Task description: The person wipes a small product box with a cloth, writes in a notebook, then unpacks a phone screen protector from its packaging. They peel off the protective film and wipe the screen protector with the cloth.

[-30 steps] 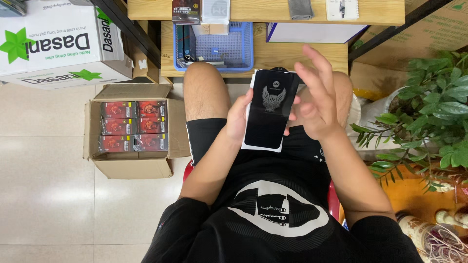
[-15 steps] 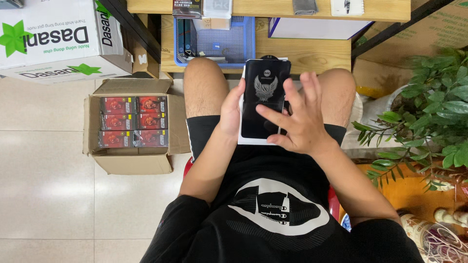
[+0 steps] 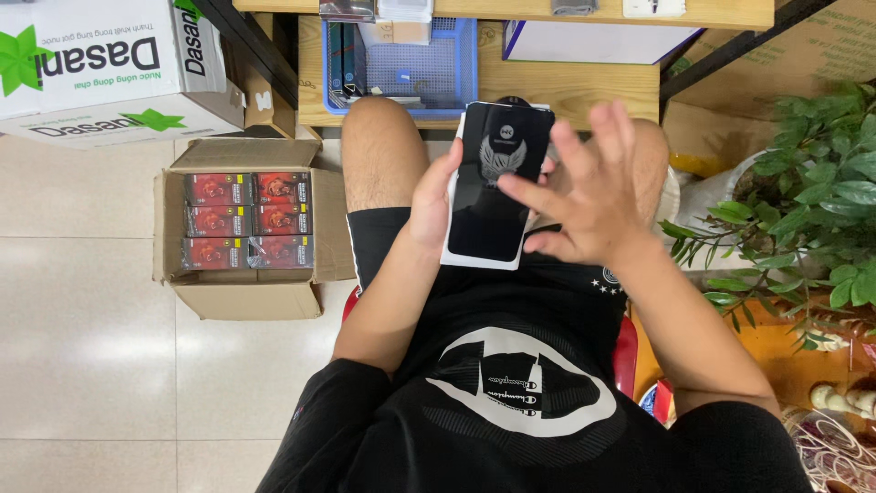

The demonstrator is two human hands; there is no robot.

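Since half a second ago the right hand (image 3: 584, 196) is lifting a little off the black flat package (image 3: 497, 187), its fingers (image 3: 598, 137) now spreading wide, with only the forefinger reaching across the glossy front; the package itself is sitting slightly lower over the lap. The left hand (image 3: 433, 196) is gripping the package's left edge, thumb lying along the front and the other fingers hidden behind, so I cannot tell how they are curling.

To my judgement, doing this well means keeping that left grip steady on the edges and sliding the right forefinger lightly, so the shiny face is not getting smudged or bent.

Beyond the package, a blue basket (image 3: 456, 64) is resting on a low wooden shelf (image 3: 584, 91). Left of the package, an open cardboard box (image 3: 251, 292) of red packs (image 3: 248, 221) is standing on the pale tiled floor (image 3: 82, 347). Right of the package, a leafy green plant (image 3: 803, 192) is crowding in.
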